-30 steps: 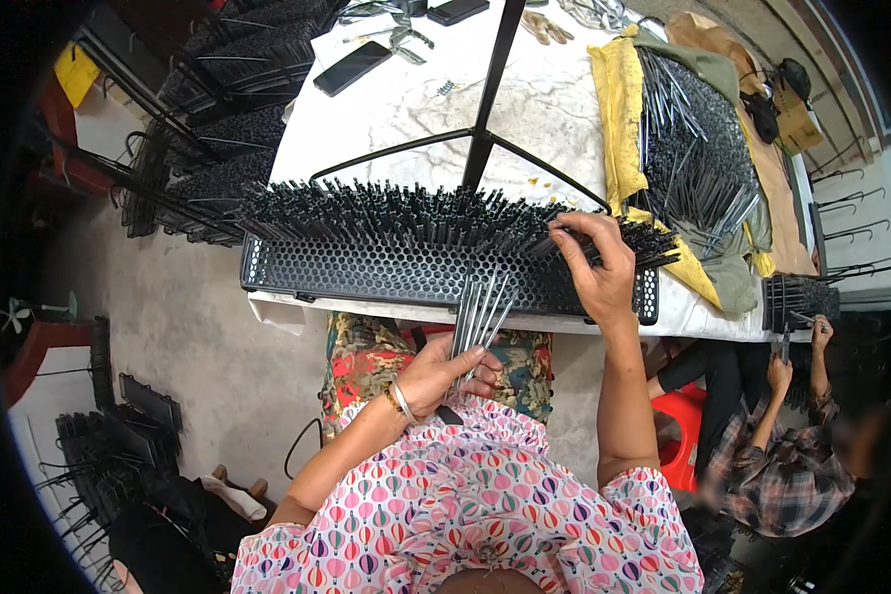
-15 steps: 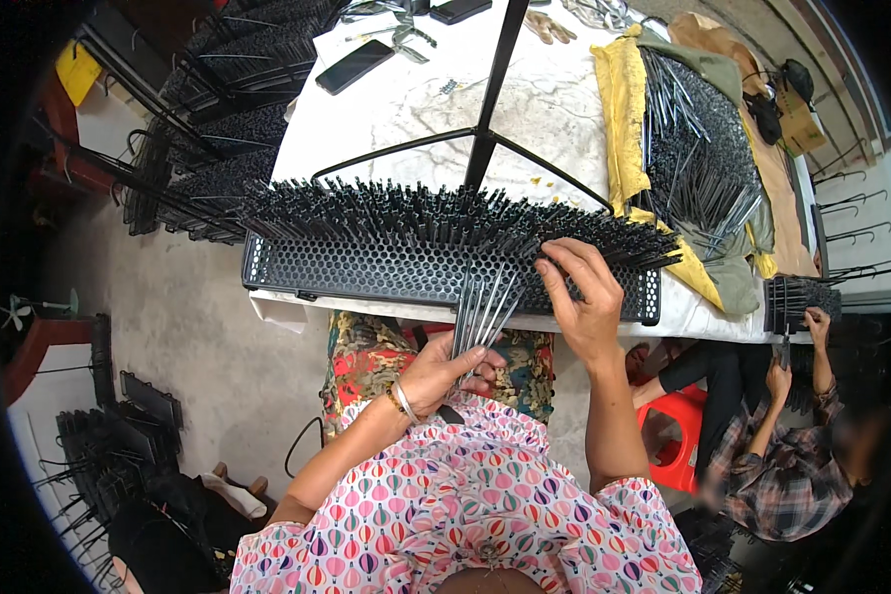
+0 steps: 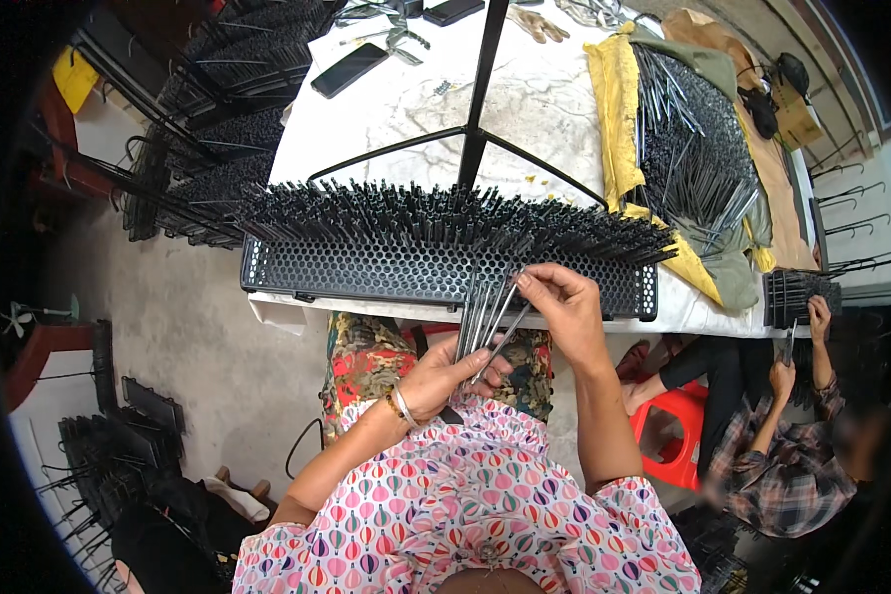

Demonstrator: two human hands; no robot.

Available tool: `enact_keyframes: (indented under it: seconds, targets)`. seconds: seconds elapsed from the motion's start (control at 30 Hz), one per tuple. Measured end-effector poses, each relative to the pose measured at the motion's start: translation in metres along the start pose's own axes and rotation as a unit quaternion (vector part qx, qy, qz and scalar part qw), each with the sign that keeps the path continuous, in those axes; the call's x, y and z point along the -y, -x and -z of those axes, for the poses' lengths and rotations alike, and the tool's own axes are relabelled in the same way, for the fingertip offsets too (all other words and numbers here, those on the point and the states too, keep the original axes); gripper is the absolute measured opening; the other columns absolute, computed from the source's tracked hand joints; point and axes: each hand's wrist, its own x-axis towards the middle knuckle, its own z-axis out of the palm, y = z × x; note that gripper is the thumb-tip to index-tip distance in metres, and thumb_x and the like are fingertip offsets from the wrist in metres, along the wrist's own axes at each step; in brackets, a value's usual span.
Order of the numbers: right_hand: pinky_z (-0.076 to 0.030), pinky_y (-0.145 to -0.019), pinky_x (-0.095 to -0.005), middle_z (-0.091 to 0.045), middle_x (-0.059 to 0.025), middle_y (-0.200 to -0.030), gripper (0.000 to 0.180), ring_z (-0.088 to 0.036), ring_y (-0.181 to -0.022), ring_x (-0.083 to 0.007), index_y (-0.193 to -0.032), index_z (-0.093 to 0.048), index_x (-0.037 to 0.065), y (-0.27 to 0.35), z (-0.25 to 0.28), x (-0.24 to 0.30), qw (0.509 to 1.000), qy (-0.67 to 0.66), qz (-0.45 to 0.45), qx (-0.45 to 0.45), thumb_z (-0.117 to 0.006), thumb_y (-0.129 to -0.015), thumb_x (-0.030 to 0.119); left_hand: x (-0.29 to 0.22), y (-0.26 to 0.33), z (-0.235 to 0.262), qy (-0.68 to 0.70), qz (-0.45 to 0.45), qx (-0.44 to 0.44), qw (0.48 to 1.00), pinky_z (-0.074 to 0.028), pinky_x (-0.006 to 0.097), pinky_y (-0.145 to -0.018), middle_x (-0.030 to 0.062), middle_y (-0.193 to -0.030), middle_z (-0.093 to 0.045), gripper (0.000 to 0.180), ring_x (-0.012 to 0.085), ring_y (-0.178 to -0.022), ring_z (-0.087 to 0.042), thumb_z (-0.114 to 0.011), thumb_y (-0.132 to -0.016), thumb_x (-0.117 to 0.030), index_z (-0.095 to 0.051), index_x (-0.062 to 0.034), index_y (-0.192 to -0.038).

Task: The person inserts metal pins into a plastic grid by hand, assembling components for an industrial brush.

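My left hand (image 3: pixel 450 377) is closed around a loose bundle of thin dark metal rods (image 3: pixel 477 322), fanned upward in front of my lap. Thumb and fingers of my right hand (image 3: pixel 566 300) pinch the upper end of one rod (image 3: pixel 511 322), which leans to the right of the others. Just beyond both hands, a long black perforated rack (image 3: pixel 366 272) lies along the table's near edge. Dense rows of upright black rods (image 3: pixel 416 218) fill its far side, while bare round holes show along its near side. A black post with two braces rises behind them.
A yellow-edged sack (image 3: pixel 698 158) full of rods lies at the right of the white-covered table (image 3: pixel 386 119). A phone (image 3: pixel 349 70), pliers and a glove (image 3: pixel 538 25) are farther back. Filled racks (image 3: pixel 223 129) stand at left. A co-worker (image 3: pixel 782 450) sits at right beside a red stool (image 3: pixel 671 436).
My right hand has come down and left from the rack's holes to the bundle, and now pinches a rod's upper end. My left hand stays almost in place.
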Motion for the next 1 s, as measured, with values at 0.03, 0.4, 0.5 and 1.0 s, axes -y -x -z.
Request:
enact_keyframes:
  seconds: [0.03, 0.4, 0.5, 1.0]
  targets:
    - [-0.045, -0.065, -0.0199, -0.065, -0.0047, -0.085, 0.012, -0.057, -0.074, -0.0060, -0.091, -0.065, -0.004, -0.001, 0.001, 0.000, 0.999, -0.016, 0.025, -0.017, -0.063, -0.085, 0.007, 0.002, -0.001, 0.001, 0.013, -0.001, 0.005, 1.000, -0.052, 0.026, -0.071, 0.0090, -0.098, -0.062, 0.031, 0.0120, -0.082, -0.059, -0.049, -0.095, -0.019, -0.048, -0.0028, -0.121]
    - [-0.051, -0.066, -0.0232, -0.067, -0.0102, -0.086, 0.012, -0.063, -0.072, -0.0119, -0.096, -0.061, -0.005, -0.020, 0.040, 0.005, 0.935, 0.064, 0.247, -0.246, -0.061, -0.085, 0.001, 0.005, -0.018, 0.003, 0.012, 0.037, -0.021, 0.999, -0.053, 0.025, -0.068, 0.0112, -0.098, -0.060, 0.031, 0.0131, -0.081, -0.059, -0.048, -0.095, -0.017, -0.044, -0.0008, -0.121]
    - [-0.051, -0.065, -0.0231, -0.067, -0.0097, -0.085, 0.012, -0.064, -0.072, -0.0119, -0.096, -0.061, -0.005, -0.024, 0.043, -0.001, 0.927, 0.087, 0.272, -0.243, -0.062, -0.084, 0.000, 0.005, -0.016, 0.001, 0.011, 0.024, -0.017, 1.000, -0.052, 0.025, -0.067, 0.0101, -0.096, -0.061, 0.031, 0.0145, -0.082, -0.060, -0.048, -0.095, -0.018, -0.046, 0.0009, -0.120]
    - [-0.050, -0.065, -0.0267, -0.067, -0.0127, -0.080, 0.013, -0.065, -0.070, -0.0176, -0.089, -0.065, -0.002, -0.022, 0.027, -0.009, 0.893, 0.273, 0.275, -0.230, -0.068, -0.078, 0.003, -0.028, 0.008, 0.022, -0.044, -0.028, -0.055, 0.997, -0.049, 0.026, -0.064, 0.0109, -0.092, -0.061, 0.030, 0.0138, -0.075, -0.058, -0.051, -0.092, -0.012, -0.047, 0.0009, -0.119]
